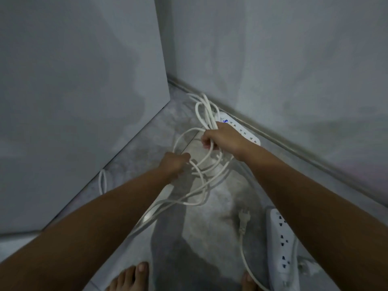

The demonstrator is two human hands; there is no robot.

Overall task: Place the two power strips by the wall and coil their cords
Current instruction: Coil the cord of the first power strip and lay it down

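A white power strip [241,128] with a blue light lies along the base of the right wall. Its long white cord [201,114] loops loosely over the floor in front of it. My right hand [222,138] is shut on a bundle of these loops just beside the strip. My left hand [175,162] grips another strand of the same cord lower down. A second white power strip [281,246] lies on the floor at the lower right, partly hidden by my right forearm. Its plug [244,217] and cord [246,265] trail over the floor.
A grey panel [84,101] stands at the left and meets the wall [273,59] in a corner. A small cord loop [102,181] lies by the panel's base. My bare feet [130,278] show at the bottom edge on the grey floor.
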